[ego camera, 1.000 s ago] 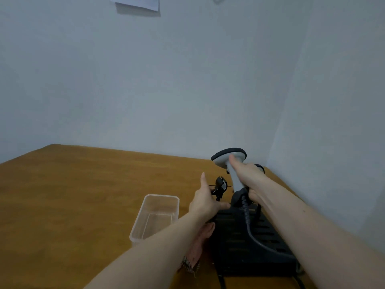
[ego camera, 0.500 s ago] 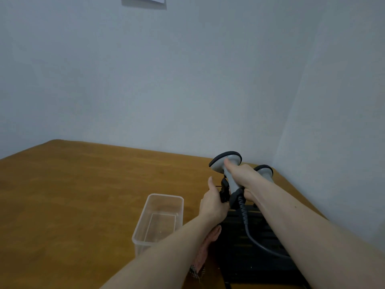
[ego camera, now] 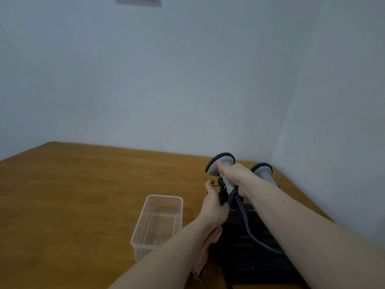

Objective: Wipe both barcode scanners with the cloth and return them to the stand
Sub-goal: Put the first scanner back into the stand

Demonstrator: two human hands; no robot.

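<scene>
1. Two bare forearms come in from the bottom edge, and under our left one lies the cloth (ego camera: 205, 252), pinkish w/ a checked corner, on the table (ego camera: 83, 184) between the clear plastic tub (ego camera: 159, 221) and the black stand (ego camera: 256, 253).
2. Stand sits at the table's right side, near the corner of the wall; a grey cable (ego camera: 250, 232) w/ a coiled upper stretch runs across it, from the held scanner's base down to behind our right forearm.
3. Our left hand (ego camera: 214, 206) is at the stand's black clip bracket (ego camera: 222, 192); thumb sticks up and the other fingers curl round toward the bracket, but we can't tell how firmly they hold it.
4. Our right hand (ego camera: 235, 176) grips the first scanner (ego camera: 220, 163) by its grey handle, fingers wrapped round it and thumb laid up toward the head. It's upright, its base just beside the bracket.
5. Second scanner (ego camera: 261, 170) stands farther back on the right, partly hidden behind our right hand and forearm; neither hand is on it.
</scene>
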